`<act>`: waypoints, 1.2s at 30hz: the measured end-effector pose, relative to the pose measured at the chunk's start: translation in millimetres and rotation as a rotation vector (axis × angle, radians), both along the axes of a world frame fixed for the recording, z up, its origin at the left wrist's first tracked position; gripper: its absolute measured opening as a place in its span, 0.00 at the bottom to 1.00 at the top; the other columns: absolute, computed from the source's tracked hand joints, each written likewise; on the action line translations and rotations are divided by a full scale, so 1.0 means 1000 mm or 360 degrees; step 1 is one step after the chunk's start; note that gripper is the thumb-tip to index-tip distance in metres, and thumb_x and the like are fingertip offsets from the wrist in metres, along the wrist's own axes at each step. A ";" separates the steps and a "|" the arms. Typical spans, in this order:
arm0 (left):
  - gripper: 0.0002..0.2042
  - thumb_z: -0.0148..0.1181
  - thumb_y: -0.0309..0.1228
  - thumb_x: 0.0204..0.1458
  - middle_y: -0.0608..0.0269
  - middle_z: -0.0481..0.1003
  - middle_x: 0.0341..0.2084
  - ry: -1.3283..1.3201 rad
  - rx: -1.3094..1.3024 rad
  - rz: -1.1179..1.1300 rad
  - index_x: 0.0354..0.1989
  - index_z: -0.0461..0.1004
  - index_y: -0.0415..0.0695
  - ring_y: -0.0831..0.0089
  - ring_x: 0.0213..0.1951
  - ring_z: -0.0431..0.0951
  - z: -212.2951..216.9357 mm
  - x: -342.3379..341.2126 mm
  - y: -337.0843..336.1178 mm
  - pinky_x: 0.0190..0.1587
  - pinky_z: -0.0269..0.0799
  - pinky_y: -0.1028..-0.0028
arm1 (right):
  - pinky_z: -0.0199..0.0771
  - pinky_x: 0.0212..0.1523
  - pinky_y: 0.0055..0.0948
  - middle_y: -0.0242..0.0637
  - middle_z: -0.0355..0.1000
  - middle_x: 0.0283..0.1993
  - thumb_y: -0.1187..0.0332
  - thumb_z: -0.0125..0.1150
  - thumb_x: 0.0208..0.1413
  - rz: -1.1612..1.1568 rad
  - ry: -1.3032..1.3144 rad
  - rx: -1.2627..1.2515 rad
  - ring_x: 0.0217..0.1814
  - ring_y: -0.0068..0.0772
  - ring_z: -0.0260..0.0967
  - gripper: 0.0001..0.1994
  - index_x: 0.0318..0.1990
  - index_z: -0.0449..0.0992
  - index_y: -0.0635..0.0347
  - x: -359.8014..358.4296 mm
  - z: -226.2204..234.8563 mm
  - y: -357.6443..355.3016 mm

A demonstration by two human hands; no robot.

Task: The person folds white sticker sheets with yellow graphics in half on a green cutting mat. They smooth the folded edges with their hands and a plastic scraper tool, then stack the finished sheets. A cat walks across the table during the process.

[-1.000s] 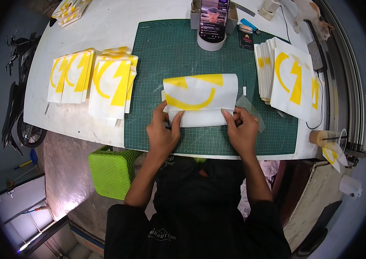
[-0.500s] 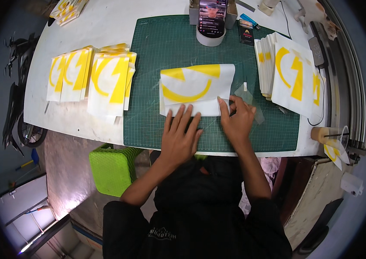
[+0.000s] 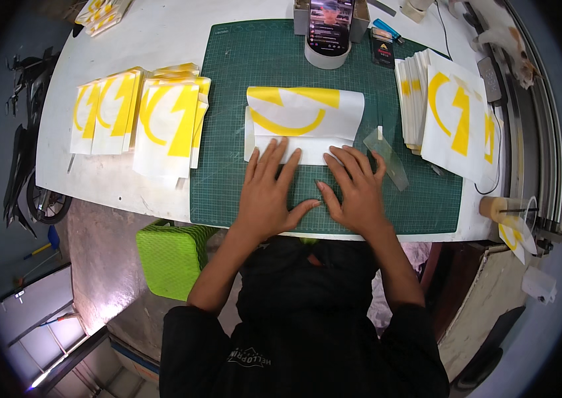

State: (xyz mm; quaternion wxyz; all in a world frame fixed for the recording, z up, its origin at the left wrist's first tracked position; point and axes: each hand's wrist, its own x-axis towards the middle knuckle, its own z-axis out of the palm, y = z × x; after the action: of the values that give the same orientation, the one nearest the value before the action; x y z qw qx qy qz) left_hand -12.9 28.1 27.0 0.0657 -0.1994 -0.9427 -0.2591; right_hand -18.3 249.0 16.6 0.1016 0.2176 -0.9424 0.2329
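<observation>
A white printed sheet (image 3: 307,123) with a yellow curved and angular design lies on the green cutting mat (image 3: 281,60), a folded flap along its near side. My left hand (image 3: 271,192) rests with spread fingers, its fingertips on the sheet's near left part. At the near right corner, the fingertips of my right hand (image 3: 357,189) press on the paper, fingers stretched apart. Neither hand grips anything. Just right of my right hand lies a clear flat plastic piece (image 3: 387,159), with a thin cutter-like tool (image 3: 379,126) beside it.
Stacks of folded yellow-and-white papers (image 3: 168,126) stand on the left, more sheets (image 3: 453,119) on the right. A phone (image 3: 329,26) leans on a white roll (image 3: 327,60) at the back. A cup (image 3: 499,209) hangs near the right table edge; a green basket (image 3: 171,262) stands below.
My right hand has let go of the sheet's right corner and now lies flat with spread fingers. The near flap shows a crease, and the sheet sits slightly farther away.
</observation>
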 end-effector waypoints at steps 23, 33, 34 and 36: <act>0.30 0.73 0.36 0.56 0.33 0.61 0.70 -0.0041 0.0072 0.0170 0.67 0.73 0.42 0.38 0.68 0.66 -0.010 0.019 -0.031 0.68 0.65 0.50 | 0.48 0.71 0.62 0.40 0.69 0.67 0.47 0.76 0.52 0.0126 -0.0057 0.0092 0.69 0.48 0.62 0.34 0.61 0.78 0.59 0.000 0.009 0.020; 0.32 0.74 0.34 0.54 0.35 0.62 0.70 -0.0062 0.0036 0.0189 0.68 0.72 0.42 0.39 0.66 0.68 -0.008 0.018 -0.030 0.67 0.67 0.51 | 0.45 0.73 0.68 0.36 0.68 0.72 0.42 0.73 0.52 0.0159 -0.0125 0.0095 0.71 0.44 0.62 0.35 0.62 0.78 0.56 0.000 0.011 0.030; 0.32 0.74 0.34 0.54 0.35 0.62 0.70 -0.0055 0.0034 0.0190 0.68 0.72 0.42 0.39 0.66 0.68 -0.008 0.018 -0.030 0.67 0.66 0.51 | 0.44 0.74 0.69 0.36 0.68 0.72 0.41 0.73 0.52 0.0153 -0.0124 0.0103 0.71 0.44 0.62 0.36 0.62 0.78 0.55 0.002 0.010 0.031; 0.32 0.74 0.34 0.54 0.35 0.61 0.70 -0.0042 0.0032 0.0192 0.68 0.72 0.43 0.39 0.66 0.68 -0.008 0.018 -0.030 0.67 0.66 0.51 | 0.42 0.75 0.71 0.35 0.67 0.73 0.40 0.72 0.52 0.0141 -0.0125 0.0121 0.72 0.43 0.62 0.36 0.62 0.77 0.55 0.005 0.009 0.031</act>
State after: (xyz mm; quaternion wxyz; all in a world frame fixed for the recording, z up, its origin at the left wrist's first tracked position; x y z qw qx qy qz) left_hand 5.3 -1.9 19.1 0.0707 -0.1381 -0.9512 -0.2667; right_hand -13.2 280.2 25.2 0.0459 0.2534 -0.9432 0.2097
